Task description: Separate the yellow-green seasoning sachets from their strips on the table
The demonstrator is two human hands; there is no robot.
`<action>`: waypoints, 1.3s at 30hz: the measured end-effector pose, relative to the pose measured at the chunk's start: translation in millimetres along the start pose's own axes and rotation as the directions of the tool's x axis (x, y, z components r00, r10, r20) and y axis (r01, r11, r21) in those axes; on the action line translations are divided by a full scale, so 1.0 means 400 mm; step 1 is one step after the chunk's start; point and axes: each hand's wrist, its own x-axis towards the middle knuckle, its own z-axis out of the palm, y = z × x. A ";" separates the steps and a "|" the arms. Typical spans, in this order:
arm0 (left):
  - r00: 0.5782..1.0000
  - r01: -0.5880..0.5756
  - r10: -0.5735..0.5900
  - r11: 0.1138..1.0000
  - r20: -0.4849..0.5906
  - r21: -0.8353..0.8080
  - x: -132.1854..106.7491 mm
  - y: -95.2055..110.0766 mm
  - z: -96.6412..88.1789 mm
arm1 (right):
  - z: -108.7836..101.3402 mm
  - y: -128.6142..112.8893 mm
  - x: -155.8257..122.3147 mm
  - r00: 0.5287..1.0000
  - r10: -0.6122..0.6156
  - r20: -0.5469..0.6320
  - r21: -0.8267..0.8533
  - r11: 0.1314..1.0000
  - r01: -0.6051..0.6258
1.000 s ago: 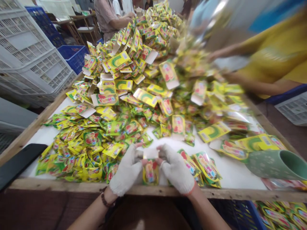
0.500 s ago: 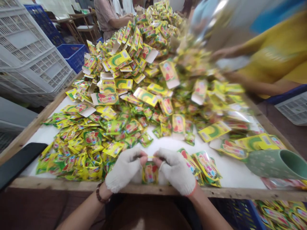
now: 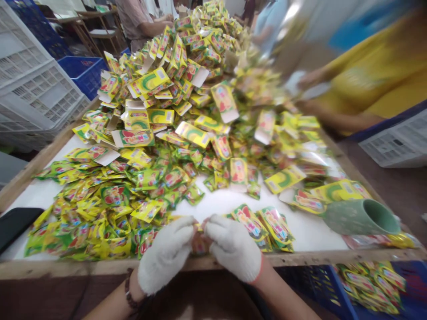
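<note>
My left hand (image 3: 168, 253), in a white knitted glove with bare fingertips, is closed on one side of a small printed packet (image 3: 201, 244) at the table's front edge. On the packet's other side, my right hand (image 3: 233, 249), gloved the same way, is closed too. Most of the packet is hidden by my fingers and blurred. Just right of my right hand lie two short rows of overlapping flat packets (image 3: 275, 224) with a watermelon picture. A heap of small yellow-green packets (image 3: 110, 222) spreads over the table beside my left hand.
A tall pile of yellow printed cartons (image 3: 193, 133) covers the table's middle and back. A green cup (image 3: 353, 216) lies on its side at right; a black phone-like object (image 3: 20, 226) is at left. White crates (image 3: 40, 89) stand left. A co-worker in yellow (image 3: 373, 84) works at right.
My hands have drawn slightly lower toward the table edge, with fingers curled further over the packet, which shows less now. The whole view has shifted a little.
</note>
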 end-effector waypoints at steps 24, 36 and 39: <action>0.942 0.314 -0.301 0.947 0.150 -0.072 0.128 0.004 0.031 | -0.142 0.063 -0.072 0.787 0.576 -0.220 0.456 0.774 -0.439; 0.943 0.207 -0.277 0.922 0.184 0.326 0.195 -0.088 0.054 | -0.160 0.114 -0.080 0.803 0.339 -0.491 0.051 0.931 -0.362; 0.936 0.297 -0.277 0.953 0.217 -0.066 0.182 -0.060 0.054 | -0.102 0.068 -0.021 0.859 0.286 -0.423 0.150 0.958 -0.245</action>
